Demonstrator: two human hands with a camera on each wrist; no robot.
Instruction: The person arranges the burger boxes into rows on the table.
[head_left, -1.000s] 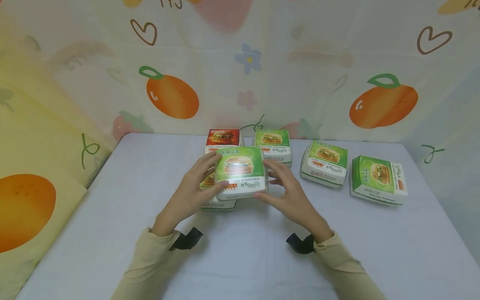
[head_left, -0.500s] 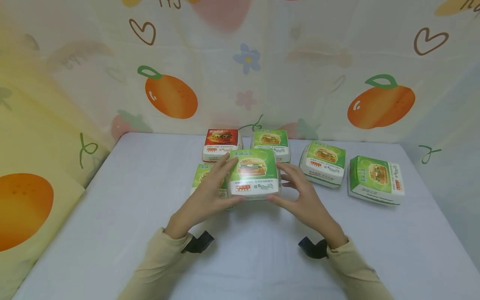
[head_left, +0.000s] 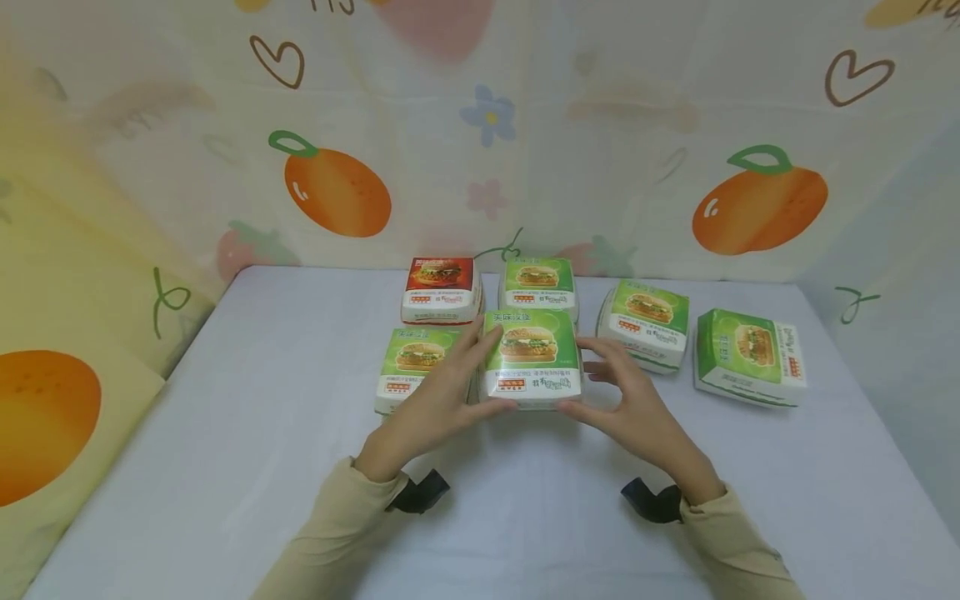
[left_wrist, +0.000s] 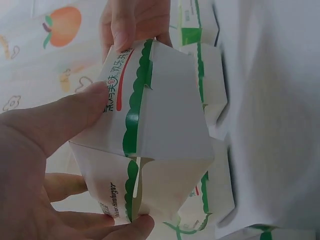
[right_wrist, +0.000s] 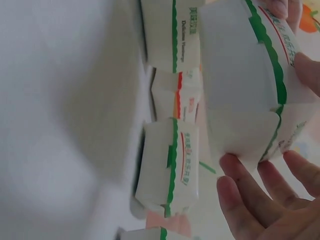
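Observation:
Between both hands is a green and white cardboard burger box point(head_left: 531, 358), level, with a burger picture on its lid. My left hand point(head_left: 442, 392) grips its left side, thumb at the front and fingers round the side and back. On the opposite side my right hand point(head_left: 633, 408) grips it the same way. The left wrist view shows the burger box's white lower half point(left_wrist: 175, 100) below a green scalloped seam. In the right wrist view its underside point(right_wrist: 240, 75) slopes down over the table, and fingertips press the corner. Beside my left hand stands another green burger box point(head_left: 408, 358), partly covered by it.
A red burger box point(head_left: 441, 287) and a green one point(head_left: 537, 279) stand at the back of the white-covered table point(head_left: 225, 467). To the right are two more green boxes, one angled point(head_left: 648, 321) and one turned sideways point(head_left: 750, 358). A printed curtain point(head_left: 570, 167) hangs behind.
Both hands have carried the held burger box to the right and slightly toward me, away from over the left green box, which now shows more. The other boxes have stayed put.

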